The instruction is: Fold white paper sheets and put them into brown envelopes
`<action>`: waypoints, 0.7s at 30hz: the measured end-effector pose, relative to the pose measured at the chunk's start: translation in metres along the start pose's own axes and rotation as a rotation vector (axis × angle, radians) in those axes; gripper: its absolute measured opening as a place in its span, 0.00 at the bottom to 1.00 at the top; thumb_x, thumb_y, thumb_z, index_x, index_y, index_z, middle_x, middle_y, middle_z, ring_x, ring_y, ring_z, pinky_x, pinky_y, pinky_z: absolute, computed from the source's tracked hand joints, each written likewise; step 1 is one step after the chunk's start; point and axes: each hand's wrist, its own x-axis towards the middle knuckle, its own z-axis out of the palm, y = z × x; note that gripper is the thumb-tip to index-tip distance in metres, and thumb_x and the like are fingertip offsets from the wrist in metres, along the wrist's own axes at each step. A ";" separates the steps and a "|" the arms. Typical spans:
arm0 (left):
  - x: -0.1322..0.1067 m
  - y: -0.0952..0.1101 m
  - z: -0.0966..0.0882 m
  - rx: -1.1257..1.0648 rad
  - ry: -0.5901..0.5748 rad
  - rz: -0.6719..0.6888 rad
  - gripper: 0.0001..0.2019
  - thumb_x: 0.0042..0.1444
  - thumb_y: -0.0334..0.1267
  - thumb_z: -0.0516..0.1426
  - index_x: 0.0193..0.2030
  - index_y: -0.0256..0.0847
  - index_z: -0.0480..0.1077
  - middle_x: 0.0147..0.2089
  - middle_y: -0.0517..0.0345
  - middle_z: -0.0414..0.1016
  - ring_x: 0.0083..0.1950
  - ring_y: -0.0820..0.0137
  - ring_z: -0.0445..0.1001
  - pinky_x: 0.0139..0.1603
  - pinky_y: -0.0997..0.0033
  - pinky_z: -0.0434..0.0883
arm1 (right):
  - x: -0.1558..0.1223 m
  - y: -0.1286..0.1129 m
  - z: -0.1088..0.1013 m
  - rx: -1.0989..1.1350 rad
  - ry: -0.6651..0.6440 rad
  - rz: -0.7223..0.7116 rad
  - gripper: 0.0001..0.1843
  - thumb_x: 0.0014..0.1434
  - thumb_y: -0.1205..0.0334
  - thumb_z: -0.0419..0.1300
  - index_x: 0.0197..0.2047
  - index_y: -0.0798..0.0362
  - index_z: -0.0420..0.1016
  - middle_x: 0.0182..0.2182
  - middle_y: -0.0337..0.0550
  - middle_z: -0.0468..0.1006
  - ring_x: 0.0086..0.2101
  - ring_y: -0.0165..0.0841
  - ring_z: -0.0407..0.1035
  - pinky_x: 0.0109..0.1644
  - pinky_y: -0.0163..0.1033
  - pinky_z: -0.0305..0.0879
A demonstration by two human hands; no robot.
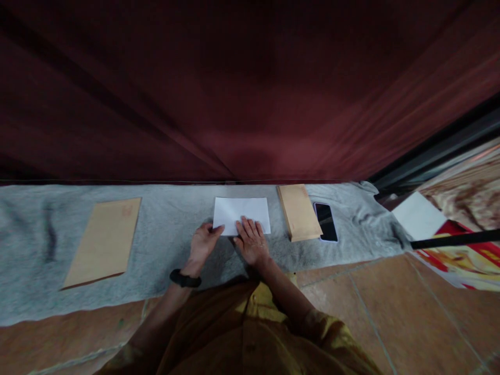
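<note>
A white sheet of paper (234,211), perhaps folded, lies on the grey cloth in front of me. My left hand (203,240) pinches its near left corner between thumb and fingers. Flat on the near right part of the paper rests my right hand (252,238), fingers stretched out and slightly apart. To the right is a stack of brown envelopes (300,212). Farther off on the left, another brown envelope (105,239) lies at a slant, its near edge slightly raised.
A phone (326,223) with a dark screen lies partly beneath the envelope stack. Grey cloth (172,213) covers the surface, with a dark red curtain (250,104) behind it. At the right are a white sheet (419,216), a red and yellow box (464,260) and a black bar (453,239).
</note>
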 end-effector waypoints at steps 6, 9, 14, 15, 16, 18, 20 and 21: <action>0.001 -0.004 0.007 -0.136 -0.087 -0.003 0.10 0.54 0.46 0.56 0.27 0.46 0.65 0.20 0.64 0.68 0.20 0.69 0.67 0.23 0.69 0.63 | -0.002 0.000 0.001 -0.015 0.008 0.071 0.29 0.75 0.51 0.51 0.74 0.51 0.61 0.74 0.50 0.57 0.72 0.44 0.52 0.75 0.54 0.47; -0.001 -0.004 0.005 -0.200 -0.125 0.005 0.09 0.52 0.46 0.57 0.28 0.45 0.65 0.20 0.65 0.65 0.19 0.71 0.64 0.21 0.70 0.61 | -0.005 0.008 -0.001 -0.027 0.035 0.147 0.29 0.76 0.51 0.50 0.75 0.52 0.60 0.74 0.51 0.58 0.72 0.44 0.52 0.75 0.54 0.47; -0.001 -0.001 -0.013 -0.271 -0.192 0.039 0.16 0.48 0.53 0.59 0.35 0.43 0.70 0.25 0.63 0.69 0.24 0.70 0.66 0.24 0.71 0.60 | -0.019 0.029 -0.011 -0.024 0.102 0.256 0.30 0.75 0.53 0.50 0.74 0.57 0.61 0.73 0.58 0.60 0.71 0.49 0.54 0.73 0.58 0.50; 0.000 0.000 -0.020 -0.280 -0.217 0.045 0.18 0.48 0.54 0.60 0.37 0.42 0.72 0.26 0.62 0.71 0.25 0.70 0.66 0.24 0.71 0.60 | -0.022 0.033 -0.014 -0.007 0.112 0.270 0.30 0.74 0.54 0.51 0.73 0.59 0.62 0.72 0.59 0.61 0.71 0.50 0.54 0.73 0.58 0.51; 0.001 0.001 -0.028 -0.285 -0.250 0.049 0.20 0.47 0.55 0.61 0.39 0.41 0.72 0.28 0.61 0.72 0.25 0.70 0.66 0.24 0.71 0.60 | -0.025 0.036 -0.016 0.021 0.121 0.284 0.30 0.73 0.55 0.51 0.72 0.61 0.63 0.71 0.61 0.63 0.71 0.50 0.55 0.72 0.58 0.52; 0.004 0.002 -0.048 -0.281 -0.351 0.054 0.22 0.47 0.56 0.62 0.41 0.41 0.74 0.29 0.61 0.72 0.25 0.71 0.65 0.24 0.72 0.58 | -0.028 0.043 -0.022 0.127 0.139 0.322 0.30 0.72 0.56 0.51 0.71 0.63 0.64 0.70 0.62 0.65 0.70 0.48 0.57 0.72 0.55 0.55; 0.009 0.005 -0.070 -0.251 -0.480 0.065 0.22 0.47 0.57 0.64 0.39 0.41 0.74 0.27 0.63 0.69 0.25 0.73 0.62 0.24 0.74 0.56 | -0.027 0.048 -0.028 0.310 0.176 0.390 0.32 0.71 0.53 0.52 0.72 0.61 0.62 0.70 0.61 0.65 0.69 0.45 0.59 0.71 0.52 0.58; 0.011 0.007 -0.080 -0.234 -0.542 0.073 0.22 0.47 0.57 0.65 0.38 0.41 0.74 0.27 0.63 0.68 0.25 0.74 0.60 0.23 0.74 0.55 | -0.026 0.050 -0.031 0.430 0.198 0.432 0.33 0.71 0.51 0.53 0.73 0.59 0.61 0.70 0.59 0.65 0.68 0.44 0.60 0.70 0.51 0.60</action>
